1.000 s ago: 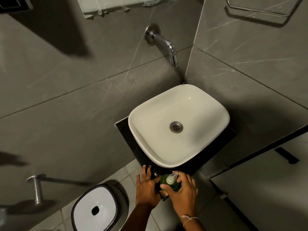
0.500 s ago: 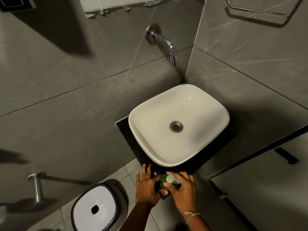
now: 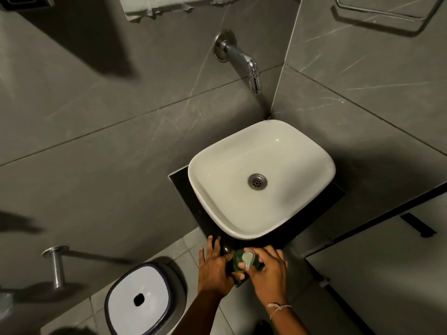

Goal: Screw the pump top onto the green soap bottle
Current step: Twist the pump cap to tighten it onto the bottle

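The left hand (image 3: 214,267) rests against the side of a green soap bottle (image 3: 238,261), fingers spread flat over the dark surface (image 3: 191,201), steadying rather than closing around it. The right hand (image 3: 268,274) curls over the bottle from the other side, thumb and fingertips pinched on the white pump top (image 3: 248,259), which sits on the bottle's neck with its nozzle pointing toward the person. The bottle stands upright at the near corner of the surface, just in front of the white basin (image 3: 261,177). A chrome tap (image 3: 244,61) juts from the grey tiled wall above. A pale string loops the right wrist. A white-lidded bin (image 3: 137,296) stands on the floor to the left.
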`<state>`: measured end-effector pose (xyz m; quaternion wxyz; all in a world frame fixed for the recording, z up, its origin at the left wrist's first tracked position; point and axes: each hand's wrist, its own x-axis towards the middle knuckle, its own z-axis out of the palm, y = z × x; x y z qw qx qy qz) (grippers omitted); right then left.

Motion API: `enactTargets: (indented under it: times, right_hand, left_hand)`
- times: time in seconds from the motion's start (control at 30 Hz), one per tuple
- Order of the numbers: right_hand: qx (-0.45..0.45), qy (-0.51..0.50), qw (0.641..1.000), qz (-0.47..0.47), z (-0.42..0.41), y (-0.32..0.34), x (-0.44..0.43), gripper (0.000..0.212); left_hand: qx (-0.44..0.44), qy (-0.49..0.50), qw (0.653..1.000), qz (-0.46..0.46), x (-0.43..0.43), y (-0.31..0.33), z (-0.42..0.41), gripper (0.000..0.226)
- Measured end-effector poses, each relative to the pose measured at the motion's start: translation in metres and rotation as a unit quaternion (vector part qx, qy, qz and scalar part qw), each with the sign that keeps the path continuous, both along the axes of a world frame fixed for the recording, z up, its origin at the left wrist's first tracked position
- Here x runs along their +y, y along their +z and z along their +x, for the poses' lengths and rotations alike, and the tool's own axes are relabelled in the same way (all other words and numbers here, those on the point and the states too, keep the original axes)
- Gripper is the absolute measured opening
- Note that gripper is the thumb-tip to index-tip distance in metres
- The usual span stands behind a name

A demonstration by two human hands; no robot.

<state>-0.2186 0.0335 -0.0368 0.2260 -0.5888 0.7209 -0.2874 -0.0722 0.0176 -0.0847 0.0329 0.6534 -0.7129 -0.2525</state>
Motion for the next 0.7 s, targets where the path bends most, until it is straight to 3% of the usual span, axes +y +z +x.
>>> enactTargets:
  times: [0.07, 0.33, 0.7]
  right_hand:
    - [0.020, -0.018, 1.000, 0.001, 0.003, -0.001, -0.001, 0.031]
    - [-0.004, -0.091, 0.996, -0.018, 0.015, -0.009, 0.003, 0.051]
    - [-0.008, -0.115, 0.993, 0.011, 0.023, 0.011, 0.008, 0.053]
  left_hand:
    - [0.000, 0.001, 1.000, -0.001, 0.000, 0.001, 0.000, 0.060]
    - [0.000, 0.010, 1.000, -0.006, 0.000, -0.001, -0.002, 0.048]
    - [-0.003, 0.009, 1.000, 0.003, 0.001, 0.002, -0.002, 0.057]
